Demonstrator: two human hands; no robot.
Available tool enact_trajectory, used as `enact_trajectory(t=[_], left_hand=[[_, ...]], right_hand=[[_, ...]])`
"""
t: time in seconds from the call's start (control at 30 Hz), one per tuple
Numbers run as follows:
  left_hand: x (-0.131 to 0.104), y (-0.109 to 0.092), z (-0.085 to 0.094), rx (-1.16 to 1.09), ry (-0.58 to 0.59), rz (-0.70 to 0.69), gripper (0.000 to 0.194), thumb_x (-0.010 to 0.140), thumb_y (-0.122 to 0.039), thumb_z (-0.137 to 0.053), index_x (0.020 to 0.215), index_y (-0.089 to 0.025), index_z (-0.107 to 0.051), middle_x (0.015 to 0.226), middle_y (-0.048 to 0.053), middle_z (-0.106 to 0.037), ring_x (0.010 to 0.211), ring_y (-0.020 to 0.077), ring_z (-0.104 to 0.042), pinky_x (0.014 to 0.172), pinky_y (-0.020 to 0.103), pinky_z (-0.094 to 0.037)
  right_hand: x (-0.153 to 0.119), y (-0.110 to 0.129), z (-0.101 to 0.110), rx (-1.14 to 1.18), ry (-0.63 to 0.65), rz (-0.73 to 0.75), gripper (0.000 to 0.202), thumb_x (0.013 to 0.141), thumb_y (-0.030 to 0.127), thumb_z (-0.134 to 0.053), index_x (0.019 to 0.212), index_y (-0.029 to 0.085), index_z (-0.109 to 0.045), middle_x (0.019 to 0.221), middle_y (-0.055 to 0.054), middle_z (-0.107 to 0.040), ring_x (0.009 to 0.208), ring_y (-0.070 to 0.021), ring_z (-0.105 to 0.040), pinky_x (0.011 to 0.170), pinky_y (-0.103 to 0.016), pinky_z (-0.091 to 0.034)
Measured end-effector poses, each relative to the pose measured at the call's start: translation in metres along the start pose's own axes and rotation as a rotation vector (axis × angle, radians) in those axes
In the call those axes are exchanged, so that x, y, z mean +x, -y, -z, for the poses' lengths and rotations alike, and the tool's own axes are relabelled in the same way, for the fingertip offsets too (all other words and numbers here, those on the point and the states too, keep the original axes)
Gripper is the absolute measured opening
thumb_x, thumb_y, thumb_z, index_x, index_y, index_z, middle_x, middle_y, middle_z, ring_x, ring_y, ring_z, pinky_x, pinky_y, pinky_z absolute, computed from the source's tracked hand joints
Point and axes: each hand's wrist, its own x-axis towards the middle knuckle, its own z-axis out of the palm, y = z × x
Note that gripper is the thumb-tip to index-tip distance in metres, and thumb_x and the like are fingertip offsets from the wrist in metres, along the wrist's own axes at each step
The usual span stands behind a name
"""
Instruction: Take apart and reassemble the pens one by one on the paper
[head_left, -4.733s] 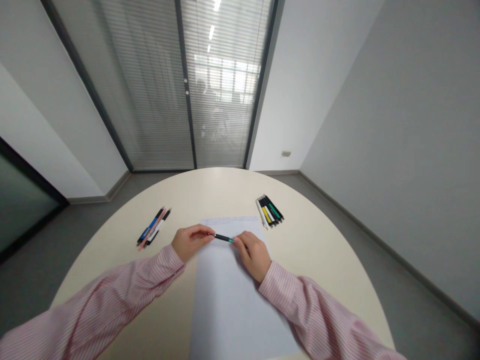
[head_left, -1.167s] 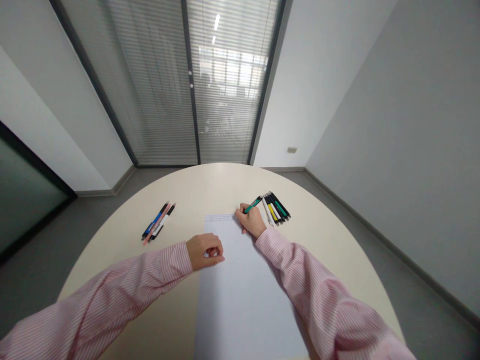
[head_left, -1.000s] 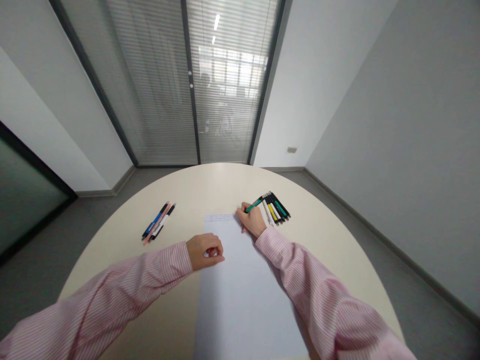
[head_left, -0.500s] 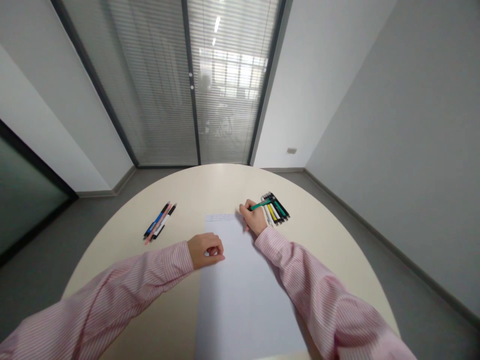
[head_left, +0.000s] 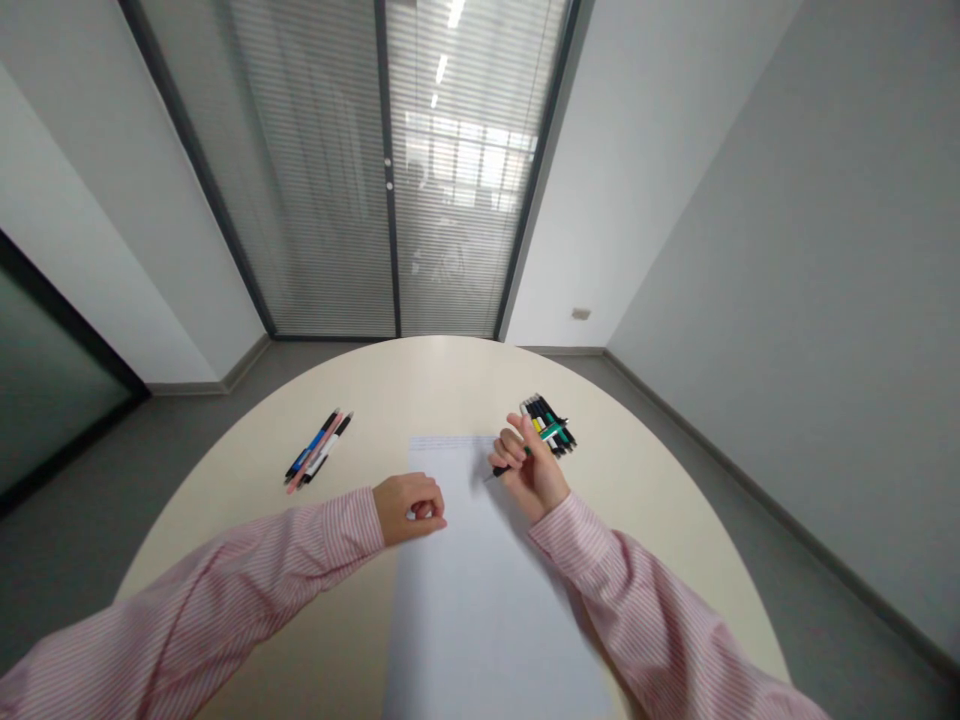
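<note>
My right hand (head_left: pixel 529 468) grips a green and black pen (head_left: pixel 550 432) above the upper right part of a long white sheet (head_left: pixel 480 620). The pen's dark tip points down and left toward the paper. Faint lines of writing run along the sheet's top edge. Fingers curled, my left hand (head_left: pixel 410 508) rests at the sheet's left edge; whether anything is inside it I cannot make out. Beyond my right hand lies a row of pens (head_left: pixel 538 408), black, green, yellow and white, partly hidden by the hand and the held pen.
On the left of the round table (head_left: pixel 442 375) lie several pens (head_left: pixel 319 450), blue, pink and white with black. Behind the table stand a glass partition with blinds (head_left: pixel 465 240) and grey-white walls.
My right hand has turned palm up and shifted right and nearer to me, and the pen's dark tip now points down-left. The left hand has hardly moved.
</note>
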Motion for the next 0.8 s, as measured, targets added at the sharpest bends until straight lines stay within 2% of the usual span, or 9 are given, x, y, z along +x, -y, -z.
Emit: enact_trajectory(t=[0.13,0.23,0.3,0.4,0.47,0.53,0.67,0.73,0.8], left_hand=[[0.000,0.000,0.000,0.003,0.004,0.001,0.015,0.080,-0.028,-0.058,0.070,-0.016,-0.058,0.056,-0.003,-0.050,0.057,0.0102,-0.046,0.059,0.021,-0.036],[0.000,0.000,0.000,0.002,0.002,-0.007,0.016,0.080,-0.029,-0.057,0.070,-0.016,-0.058,0.056,-0.003,-0.050,0.057,0.0101,-0.046,0.059,0.021,-0.037],[0.000,0.000,0.000,0.004,-0.003,-0.010,0.017,0.081,-0.029,-0.057,0.070,-0.016,-0.057,0.056,-0.003,-0.050,0.057,0.0101,-0.046,0.059,0.021,-0.037],[0.000,0.000,0.000,0.006,-0.004,-0.012,0.017,0.081,-0.029,-0.057,0.069,-0.016,-0.057,0.056,-0.003,-0.050,0.056,0.0099,-0.045,0.058,0.021,-0.037],[0.001,-0.001,0.001,0.003,-0.001,-0.011,0.017,0.081,-0.029,-0.057,0.069,-0.016,-0.057,0.056,-0.003,-0.050,0.056,0.0099,-0.045,0.058,0.021,-0.036],[0.001,-0.001,0.001,0.000,0.003,-0.009,0.017,0.081,-0.030,-0.056,0.070,-0.016,-0.057,0.056,-0.003,-0.050,0.056,0.0099,-0.045,0.058,0.021,-0.037],[0.001,-0.001,0.001,0.003,0.009,-0.002,0.017,0.081,-0.029,-0.057,0.070,-0.016,-0.058,0.056,-0.003,-0.050,0.057,0.0101,-0.046,0.059,0.021,-0.037],[0.000,-0.001,0.001,-0.002,0.006,-0.004,0.017,0.081,-0.029,-0.057,0.070,-0.016,-0.058,0.056,-0.003,-0.050,0.057,0.0100,-0.046,0.059,0.020,-0.037],[0.000,-0.001,0.001,-0.009,-0.003,-0.009,0.017,0.081,-0.028,-0.057,0.069,-0.016,-0.059,0.056,-0.003,-0.049,0.057,0.0099,-0.045,0.059,0.020,-0.037]], right_hand=[[-0.010,0.006,0.001,0.126,0.128,-0.246,0.058,0.073,0.076,-0.035,0.075,0.021,-0.053,0.052,0.006,-0.031,0.042,-0.0095,-0.028,0.040,-0.022,-0.027],[-0.010,0.003,0.006,0.128,0.158,-0.318,0.062,0.073,0.080,-0.025,0.054,0.021,-0.036,0.043,0.008,-0.021,0.036,-0.0076,-0.016,0.035,-0.021,-0.018],[-0.009,0.000,0.010,0.142,0.158,-0.363,0.062,0.075,0.078,-0.020,0.049,0.022,-0.025,0.037,0.008,-0.015,0.033,-0.0069,-0.009,0.032,-0.021,-0.014],[-0.009,-0.007,0.010,0.155,0.154,-0.443,0.060,0.077,0.076,-0.023,0.051,0.022,-0.028,0.036,0.010,-0.014,0.033,-0.0063,-0.005,0.031,-0.019,-0.012],[-0.009,-0.011,0.006,0.149,0.139,-0.455,0.055,0.076,0.073,-0.036,0.058,0.022,-0.037,0.038,0.011,-0.019,0.033,-0.0053,-0.005,0.030,-0.017,-0.010],[-0.008,-0.015,0.002,0.166,0.091,-0.376,0.045,0.075,0.065,-0.052,0.067,0.022,-0.043,0.044,0.011,-0.031,0.033,-0.0043,-0.012,0.030,-0.015,-0.015],[0.002,-0.008,0.007,0.151,-0.068,-0.086,0.037,0.069,0.053,-0.068,0.070,0.020,-0.051,0.058,0.006,-0.045,0.046,-0.0064,-0.041,0.044,-0.019,-0.042],[0.011,0.007,0.021,0.029,-0.167,0.069,0.037,0.068,0.055,-0.068,0.073,0.020,-0.058,0.056,0.007,-0.044,0.049,-0.0068,-0.044,0.055,-0.022,-0.049],[0.021,0.028,0.045,-0.146,-0.270,0.235,0.039,0.067,0.055,-0.068,0.078,0.018,-0.063,0.053,0.007,-0.045,0.048,-0.0066,-0.046,0.056,-0.023,-0.049]])
